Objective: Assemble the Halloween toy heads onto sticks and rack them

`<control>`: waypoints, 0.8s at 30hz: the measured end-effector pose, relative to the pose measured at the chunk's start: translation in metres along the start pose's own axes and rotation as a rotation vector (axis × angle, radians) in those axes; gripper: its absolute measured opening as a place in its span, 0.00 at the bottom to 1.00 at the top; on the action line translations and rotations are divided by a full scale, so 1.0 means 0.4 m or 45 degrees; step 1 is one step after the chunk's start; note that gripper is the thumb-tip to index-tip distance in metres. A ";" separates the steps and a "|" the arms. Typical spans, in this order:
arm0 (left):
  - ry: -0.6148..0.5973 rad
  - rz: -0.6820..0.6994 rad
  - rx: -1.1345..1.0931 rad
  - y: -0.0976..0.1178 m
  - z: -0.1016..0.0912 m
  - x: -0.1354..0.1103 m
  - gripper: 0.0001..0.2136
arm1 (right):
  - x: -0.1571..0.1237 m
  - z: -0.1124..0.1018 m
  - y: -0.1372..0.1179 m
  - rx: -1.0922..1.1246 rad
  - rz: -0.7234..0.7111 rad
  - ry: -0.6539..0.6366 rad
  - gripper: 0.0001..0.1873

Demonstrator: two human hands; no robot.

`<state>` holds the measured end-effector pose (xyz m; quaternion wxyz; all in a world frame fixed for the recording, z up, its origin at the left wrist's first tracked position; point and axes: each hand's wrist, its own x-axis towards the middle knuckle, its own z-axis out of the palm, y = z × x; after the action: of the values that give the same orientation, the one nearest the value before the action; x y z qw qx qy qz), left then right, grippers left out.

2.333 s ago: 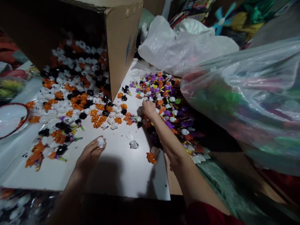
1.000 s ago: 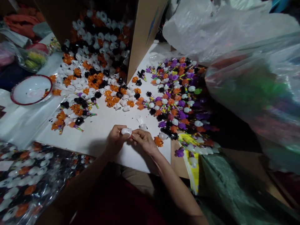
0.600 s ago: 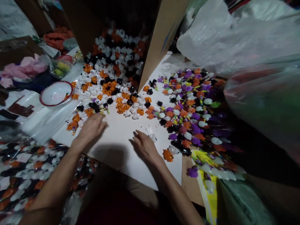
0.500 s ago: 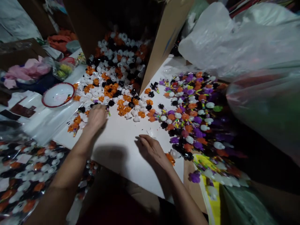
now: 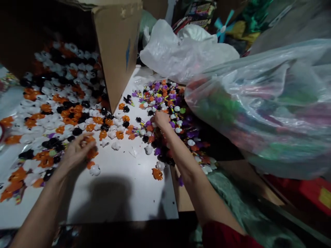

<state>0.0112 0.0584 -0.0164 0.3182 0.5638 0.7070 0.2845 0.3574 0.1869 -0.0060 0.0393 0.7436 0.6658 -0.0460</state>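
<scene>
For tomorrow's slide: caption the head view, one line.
Left hand at orange trinkets, right hand at the mixed pile, white table between.

Right hand (image 5: 161,120): fingertips hidden among small trinkets (image 5: 159,99); grip unreadable. Left hand (image 5: 77,150): blurred; hold on orange pieces (image 5: 92,154) unclear. Carton (image 5: 116,48), far left: interior dark, top cut off. Red rim (image 5: 1,133), left: 1 sliver, rest cropped. Clear bag (image 5: 261,113), right: cropped, contents indistinct.

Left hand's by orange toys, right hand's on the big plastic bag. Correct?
Not quite: the head view shows the right hand at the pile of mixed toys. The left hand is by orange toys, as you say.
</scene>
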 end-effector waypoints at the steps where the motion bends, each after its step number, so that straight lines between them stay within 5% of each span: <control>1: -0.107 -0.048 -0.222 -0.001 0.027 -0.053 0.28 | 0.025 0.006 -0.013 0.003 -0.001 -0.024 0.19; 3: -0.344 -0.178 -0.559 -0.012 0.092 -0.141 0.27 | 0.052 0.019 -0.037 -0.002 -0.016 -0.083 0.18; 6: -0.316 -0.300 -0.774 -0.041 0.167 -0.188 0.25 | 0.041 0.036 -0.049 -0.021 -0.060 -0.156 0.18; 9: -0.161 -0.318 -0.926 -0.052 0.176 -0.155 0.25 | -0.008 0.053 -0.042 -0.054 -0.118 -0.187 0.18; 15: -0.200 -0.406 -1.444 0.000 0.172 -0.131 0.20 | -0.095 0.045 -0.023 -0.041 -0.310 -0.201 0.14; 18: -0.223 -0.512 -1.602 0.019 0.209 -0.150 0.22 | -0.165 0.005 -0.027 0.144 -0.415 0.054 0.18; 21: -0.241 -0.502 -1.659 0.022 0.242 -0.151 0.21 | -0.279 -0.003 -0.061 0.580 -0.720 0.284 0.20; 24: -0.136 -0.460 -1.681 0.017 0.250 -0.139 0.18 | -0.385 0.046 -0.106 0.742 -0.979 0.050 0.19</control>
<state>0.1017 0.0096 -0.0675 0.6721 0.1383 0.4516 0.5702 0.2980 0.0373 -0.0058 -0.2032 0.4244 0.8524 -0.2280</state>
